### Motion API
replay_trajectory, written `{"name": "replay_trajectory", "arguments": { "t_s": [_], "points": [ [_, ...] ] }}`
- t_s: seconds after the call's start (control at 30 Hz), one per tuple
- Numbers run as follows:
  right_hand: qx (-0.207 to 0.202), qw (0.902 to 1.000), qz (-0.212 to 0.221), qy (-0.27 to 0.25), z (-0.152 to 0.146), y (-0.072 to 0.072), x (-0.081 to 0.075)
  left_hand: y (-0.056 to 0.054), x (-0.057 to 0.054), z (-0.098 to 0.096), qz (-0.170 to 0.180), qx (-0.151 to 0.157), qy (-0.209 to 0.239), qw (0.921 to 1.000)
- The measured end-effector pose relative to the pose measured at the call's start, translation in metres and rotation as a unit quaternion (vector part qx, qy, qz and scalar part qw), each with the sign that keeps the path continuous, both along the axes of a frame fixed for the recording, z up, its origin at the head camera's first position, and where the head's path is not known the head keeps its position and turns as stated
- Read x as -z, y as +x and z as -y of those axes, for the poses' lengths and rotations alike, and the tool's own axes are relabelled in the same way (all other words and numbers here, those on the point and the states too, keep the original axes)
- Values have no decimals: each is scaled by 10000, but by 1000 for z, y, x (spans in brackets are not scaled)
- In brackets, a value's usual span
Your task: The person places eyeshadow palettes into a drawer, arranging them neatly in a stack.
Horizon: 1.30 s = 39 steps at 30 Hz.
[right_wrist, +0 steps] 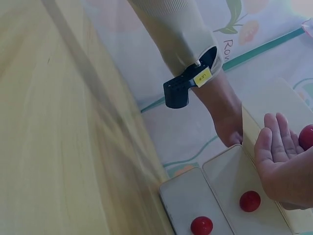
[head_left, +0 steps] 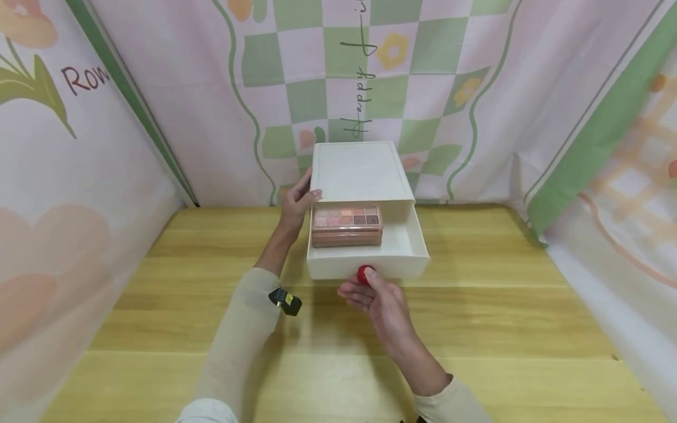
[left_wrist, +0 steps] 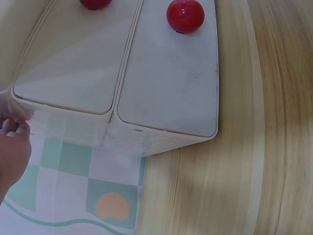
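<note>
A white drawer cabinet [head_left: 359, 170] stands on the table with its top drawer [head_left: 404, 232] pulled out. Inside the drawer's left part lie stacked eyeshadow palettes [head_left: 347, 226], the uppermost with a clear lid over its colour pans. My right hand [head_left: 388, 308] pinches the drawer's round red knob [head_left: 365, 274], thumb over it and fingers extended below. At the cabinet's upper left front corner, my left hand [head_left: 296, 205] rests against the side, thumb on the top edge. In the left wrist view, only part of the left hand [left_wrist: 12, 152] shows beside the cabinet wall.
Two lower drawers with red knobs, one knob [left_wrist: 186, 15] and another [right_wrist: 250, 201], are closed beneath the pulled-out one. The wooden table [head_left: 185, 294] extends around the cabinet. A patterned curtain [head_left: 328, 70] hangs close behind. A black wrist camera [head_left: 285, 301] sits on the left sleeve.
</note>
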State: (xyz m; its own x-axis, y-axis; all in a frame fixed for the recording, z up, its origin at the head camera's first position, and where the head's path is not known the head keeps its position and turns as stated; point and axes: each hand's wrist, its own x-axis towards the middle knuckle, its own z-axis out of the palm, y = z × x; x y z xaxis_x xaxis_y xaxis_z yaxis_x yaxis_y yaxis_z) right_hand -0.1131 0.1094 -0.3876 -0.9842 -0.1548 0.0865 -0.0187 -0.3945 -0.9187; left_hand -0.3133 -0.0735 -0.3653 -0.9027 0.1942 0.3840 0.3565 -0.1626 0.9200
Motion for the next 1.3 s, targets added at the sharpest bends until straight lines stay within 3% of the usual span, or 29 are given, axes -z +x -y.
{"name": "replay_trajectory", "arguments": {
  "t_s": [0.4, 1.03, 1.3],
  "points": [
    [168, 9997, 198, 12, 2, -19, 0, 0, 3, 2, -73, -28, 49, 10000],
    [344, 9980, 489, -195, 6, -69, -12, 2, 0, 3, -115, -61, 97, 9999],
    [328, 9985, 436, 31, 1, -87, -14, 0, 1, 1, -117, 0, 51, 9999]
  ]
}}
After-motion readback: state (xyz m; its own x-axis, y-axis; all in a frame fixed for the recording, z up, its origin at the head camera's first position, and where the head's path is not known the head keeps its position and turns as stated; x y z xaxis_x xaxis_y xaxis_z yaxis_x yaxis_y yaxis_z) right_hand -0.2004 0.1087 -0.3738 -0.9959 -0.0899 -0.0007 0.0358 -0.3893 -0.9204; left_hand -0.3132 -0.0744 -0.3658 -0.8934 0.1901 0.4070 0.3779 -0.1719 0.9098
